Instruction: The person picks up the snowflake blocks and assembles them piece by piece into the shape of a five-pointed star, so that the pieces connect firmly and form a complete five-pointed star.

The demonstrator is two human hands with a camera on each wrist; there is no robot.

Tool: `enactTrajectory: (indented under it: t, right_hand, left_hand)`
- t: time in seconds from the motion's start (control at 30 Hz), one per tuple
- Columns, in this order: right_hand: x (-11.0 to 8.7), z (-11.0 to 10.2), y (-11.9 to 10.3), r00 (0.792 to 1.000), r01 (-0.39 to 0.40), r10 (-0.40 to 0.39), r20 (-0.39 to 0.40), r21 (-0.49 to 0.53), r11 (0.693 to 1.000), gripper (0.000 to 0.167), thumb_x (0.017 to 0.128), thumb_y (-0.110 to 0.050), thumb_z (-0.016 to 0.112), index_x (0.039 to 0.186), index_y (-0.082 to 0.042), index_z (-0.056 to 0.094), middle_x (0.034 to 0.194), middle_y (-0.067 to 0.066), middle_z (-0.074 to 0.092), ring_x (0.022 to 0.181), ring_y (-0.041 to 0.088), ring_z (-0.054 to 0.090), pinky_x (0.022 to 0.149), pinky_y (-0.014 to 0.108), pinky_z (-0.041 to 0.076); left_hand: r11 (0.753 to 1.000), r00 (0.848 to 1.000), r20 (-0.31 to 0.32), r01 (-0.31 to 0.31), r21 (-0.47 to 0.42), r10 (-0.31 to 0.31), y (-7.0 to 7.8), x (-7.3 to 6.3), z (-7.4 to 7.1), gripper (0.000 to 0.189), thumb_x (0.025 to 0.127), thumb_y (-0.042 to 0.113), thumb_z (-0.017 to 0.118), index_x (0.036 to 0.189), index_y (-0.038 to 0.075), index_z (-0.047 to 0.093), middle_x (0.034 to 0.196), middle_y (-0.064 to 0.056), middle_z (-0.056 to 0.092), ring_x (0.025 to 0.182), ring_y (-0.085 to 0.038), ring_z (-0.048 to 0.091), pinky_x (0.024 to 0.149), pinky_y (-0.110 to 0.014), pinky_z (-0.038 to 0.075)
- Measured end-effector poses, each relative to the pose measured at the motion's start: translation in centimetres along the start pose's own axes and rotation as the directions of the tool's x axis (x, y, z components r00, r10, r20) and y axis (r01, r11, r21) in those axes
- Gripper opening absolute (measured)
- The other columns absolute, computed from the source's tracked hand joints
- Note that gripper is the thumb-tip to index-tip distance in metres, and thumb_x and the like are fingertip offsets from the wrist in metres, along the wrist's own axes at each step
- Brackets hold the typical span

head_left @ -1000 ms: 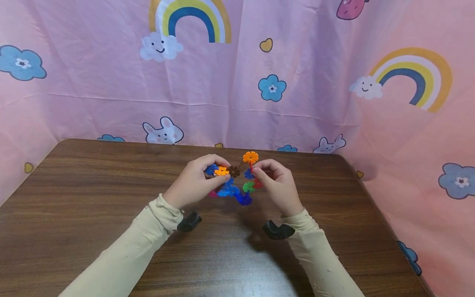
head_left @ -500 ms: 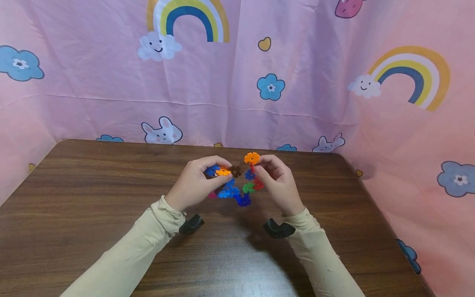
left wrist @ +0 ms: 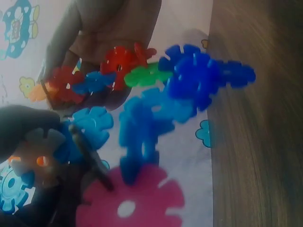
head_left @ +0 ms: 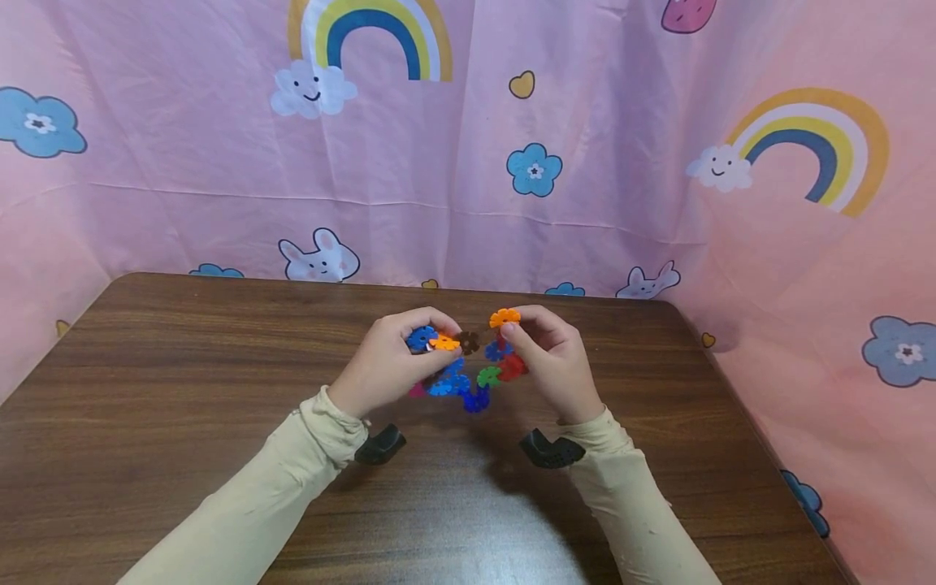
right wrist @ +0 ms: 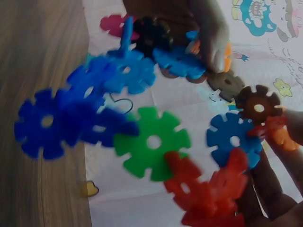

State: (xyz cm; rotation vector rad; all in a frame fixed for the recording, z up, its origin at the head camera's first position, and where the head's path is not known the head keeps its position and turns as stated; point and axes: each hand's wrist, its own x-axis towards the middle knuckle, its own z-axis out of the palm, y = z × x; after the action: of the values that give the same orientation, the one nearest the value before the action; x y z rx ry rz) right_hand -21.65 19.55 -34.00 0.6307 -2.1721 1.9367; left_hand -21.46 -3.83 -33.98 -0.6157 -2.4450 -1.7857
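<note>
A chain of interlocking plastic snowflake discs hangs between both hands, above the table. My left hand (head_left: pixel 395 349) grips its left end, around an orange disc (head_left: pixel 443 343) and a blue disc (head_left: pixel 420 338). At the opposite end my right hand (head_left: pixel 556 361) pinches red and orange discs, with the orange disc (head_left: pixel 504 318) showing above the thumb. Between them sag a green disc (right wrist: pixel 152 142), dark blue discs (head_left: pixel 476 398) and light blue discs (left wrist: pixel 163 106). A pink disc (left wrist: pixel 130 198) shows below the left hand. Brown discs (right wrist: pixel 258 104) lie between the hands' fingertips. Fingers partly hide both ends.
The brown wooden table (head_left: pixel 219 406) spreads beneath the hands. A pink printed cloth (head_left: pixel 409 162) hangs behind it and on the right side. Black wrist devices (head_left: pixel 380 445) sit at both cuffs.
The right hand's orange disc has tipped flatter and moved slightly right and down, the thumb now closer to it. The middle of the chain has shifted a little left and lower.
</note>
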Motion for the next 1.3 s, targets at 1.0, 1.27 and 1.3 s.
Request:
enactTrajectory:
  t: [1.0,1.27,1.3]
  right_hand:
    - [0.4,0.8,-0.1,0.956,-0.270,0.292,-0.036,0.288,0.919,0.018,0.103,-0.009,0.062,0.089,-0.016,0.069,0.086,-0.003,0.068,0.078,0.013,0.061,0.075,0.027,0.053]
    - [0.2,1.0,-0.1,0.962,-0.255,0.271,-0.033,0.249,0.934,0.017,0.103,-0.010,0.063,0.089,-0.017,0.069,0.089,-0.002,0.067,0.085,0.015,0.060,0.079,0.027,0.054]
    - [0.2,1.0,-0.1,0.962,-0.255,0.271,-0.035,0.248,0.935,0.018,0.103,-0.010,0.063,0.088,-0.017,0.070,0.090,-0.002,0.068,0.086,0.015,0.060,0.080,0.028,0.054]
  left_hand:
    - [0.968,0.979,-0.056,0.183,-0.174,-0.195,0.5,-0.2,0.9,0.018,0.090,0.017,0.081,0.106,0.011,0.076,0.102,-0.007,0.075,0.087,-0.027,0.069,0.074,-0.039,0.062]
    - [0.969,0.977,-0.114,0.154,-0.193,-0.178,0.4,-0.2,1.1,0.017,0.088,0.015,0.082,0.104,0.010,0.077,0.096,-0.008,0.075,0.081,-0.026,0.067,0.067,-0.035,0.060]
    - [0.969,0.977,-0.113,0.157,-0.192,-0.181,0.3,-0.2,1.1,0.017,0.089,0.015,0.081,0.104,0.010,0.077,0.097,-0.008,0.075,0.081,-0.026,0.067,0.067,-0.035,0.060]
